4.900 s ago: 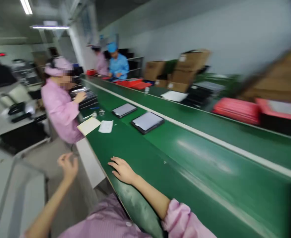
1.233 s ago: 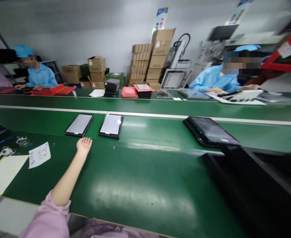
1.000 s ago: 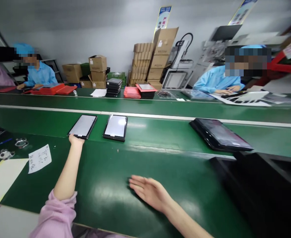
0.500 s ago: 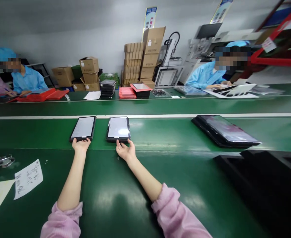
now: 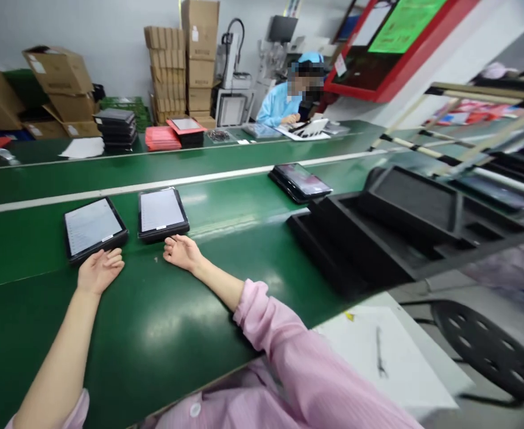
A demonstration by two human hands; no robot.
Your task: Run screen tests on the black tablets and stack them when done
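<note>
Two tablets with pale lit screens lie on the green bench, each apparently on a dark base. My left hand (image 5: 100,271) is at the near edge of the left tablet (image 5: 93,226), its fingers curled; whether they grip anything is unclear. Just below the near edge of the right tablet (image 5: 161,210) is my right hand (image 5: 182,252), fingers bent and loosely curled, with nothing visible in them. Farther right, another tablet (image 5: 304,179) with a reddish reflection rests on a dark stack.
Black foam trays (image 5: 409,196) stand at the right edge of the bench (image 5: 164,333). Below them are a white board (image 5: 387,345) and a round black stool (image 5: 489,348). Across the bench sits a person in blue (image 5: 273,104), near stacked tablets (image 5: 115,126) and red sleeves (image 5: 161,138).
The view has swung to the right, showing more trays and the stool. My right hand has drawn back slightly from its tablet and curled. The left tablet is turned more, and my left fingers are more curled.
</note>
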